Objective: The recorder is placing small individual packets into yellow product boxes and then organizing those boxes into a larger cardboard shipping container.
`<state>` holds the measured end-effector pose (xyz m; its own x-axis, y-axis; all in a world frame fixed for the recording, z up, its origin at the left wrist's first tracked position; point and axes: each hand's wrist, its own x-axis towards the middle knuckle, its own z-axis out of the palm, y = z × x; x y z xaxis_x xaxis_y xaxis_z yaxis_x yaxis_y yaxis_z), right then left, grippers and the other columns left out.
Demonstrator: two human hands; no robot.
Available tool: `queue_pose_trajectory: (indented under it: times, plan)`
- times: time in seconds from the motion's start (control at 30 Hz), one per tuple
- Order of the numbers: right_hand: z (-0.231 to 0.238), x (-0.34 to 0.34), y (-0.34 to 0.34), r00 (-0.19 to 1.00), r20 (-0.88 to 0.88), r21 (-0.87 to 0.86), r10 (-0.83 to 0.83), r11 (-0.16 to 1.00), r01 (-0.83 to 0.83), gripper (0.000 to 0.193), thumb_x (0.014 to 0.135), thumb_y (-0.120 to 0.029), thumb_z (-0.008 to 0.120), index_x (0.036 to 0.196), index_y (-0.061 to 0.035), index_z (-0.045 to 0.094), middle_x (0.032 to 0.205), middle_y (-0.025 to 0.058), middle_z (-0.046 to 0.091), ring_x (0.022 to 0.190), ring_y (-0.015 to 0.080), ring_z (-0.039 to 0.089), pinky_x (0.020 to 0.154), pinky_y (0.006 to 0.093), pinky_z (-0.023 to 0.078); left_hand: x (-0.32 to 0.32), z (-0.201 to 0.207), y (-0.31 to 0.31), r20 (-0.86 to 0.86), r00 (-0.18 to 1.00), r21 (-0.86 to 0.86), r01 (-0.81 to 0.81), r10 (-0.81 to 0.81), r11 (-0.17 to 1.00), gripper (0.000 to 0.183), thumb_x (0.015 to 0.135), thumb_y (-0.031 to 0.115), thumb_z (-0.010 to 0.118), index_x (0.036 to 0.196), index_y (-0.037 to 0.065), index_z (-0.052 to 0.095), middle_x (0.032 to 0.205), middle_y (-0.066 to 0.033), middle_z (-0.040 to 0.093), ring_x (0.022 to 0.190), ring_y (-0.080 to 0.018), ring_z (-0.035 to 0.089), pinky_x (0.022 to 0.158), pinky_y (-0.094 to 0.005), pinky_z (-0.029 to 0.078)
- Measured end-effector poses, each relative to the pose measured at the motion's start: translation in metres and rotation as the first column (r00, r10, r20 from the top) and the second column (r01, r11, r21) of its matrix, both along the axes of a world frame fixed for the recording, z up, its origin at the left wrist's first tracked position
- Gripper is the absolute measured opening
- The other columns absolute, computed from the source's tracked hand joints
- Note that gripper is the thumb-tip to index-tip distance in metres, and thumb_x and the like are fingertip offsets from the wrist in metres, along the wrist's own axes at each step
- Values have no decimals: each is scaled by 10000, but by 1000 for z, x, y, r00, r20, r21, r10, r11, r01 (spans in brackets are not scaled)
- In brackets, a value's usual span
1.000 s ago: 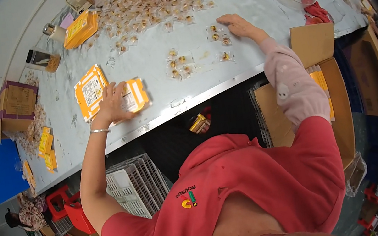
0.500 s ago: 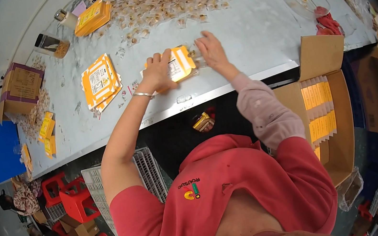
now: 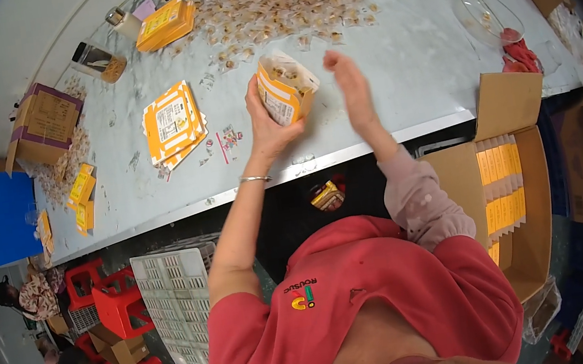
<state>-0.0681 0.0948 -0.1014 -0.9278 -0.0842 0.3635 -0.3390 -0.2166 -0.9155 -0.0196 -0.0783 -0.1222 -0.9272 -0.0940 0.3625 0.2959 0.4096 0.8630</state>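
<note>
My left hand is wrapped round an orange-and-white carton, raised and tilted above the table. The carton's top stands open, with small clear packets visible inside. Just to the right of it is my right hand, apart from the carton and smeared by motion; its fingers look bent, but whether they hold anything does not show. Beyond both hands spreads a large heap of small clear packets with brownish contents. A stack of flat orange-and-white cartons lies left of my left hand.
On the right, a cardboard box holds rows of yellow cartons. Farther off are orange cartons, a dark-lidded jar, a clear bowl and a red cloth. A white crate and red stools stand below the table.
My left hand has lifted the carton off the table and tipped it up, so its open end with packets shows. My right hand has shifted a little to the right relative to the carton.
</note>
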Motion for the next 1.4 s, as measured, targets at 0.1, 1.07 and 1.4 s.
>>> queue_pose_trajectory:
  times: [0.1,1.07,1.4]
  plan:
    - [-13,32,-24,994,-107,124,39,992,-25,555,893,-214,543,1341,26,321,1221,148,494,1105,199,503,928,311,398,0,4,28,-78,979,83,-182,188,980,1127,525,255,808,1389,18,124,1295,-178,281,1221,-347,288,1045,-437,261]
    - [12,26,29,880,327,-472,344,866,-163,147,843,-49,469,990,-40,474,956,57,544,907,127,528,836,262,425,45,14,37,206,964,453,59,-169,890,506,787,126,684,1192,26,397,1076,-79,554,993,-161,538,869,-297,447]
    - [27,48,26,892,232,-293,387,903,-315,456,912,-226,470,1294,6,379,1218,85,483,1149,153,440,973,289,337,53,33,41,8,998,404,49,-57,913,489,789,149,695,1180,49,420,1039,-48,556,956,-125,530,815,-268,460]
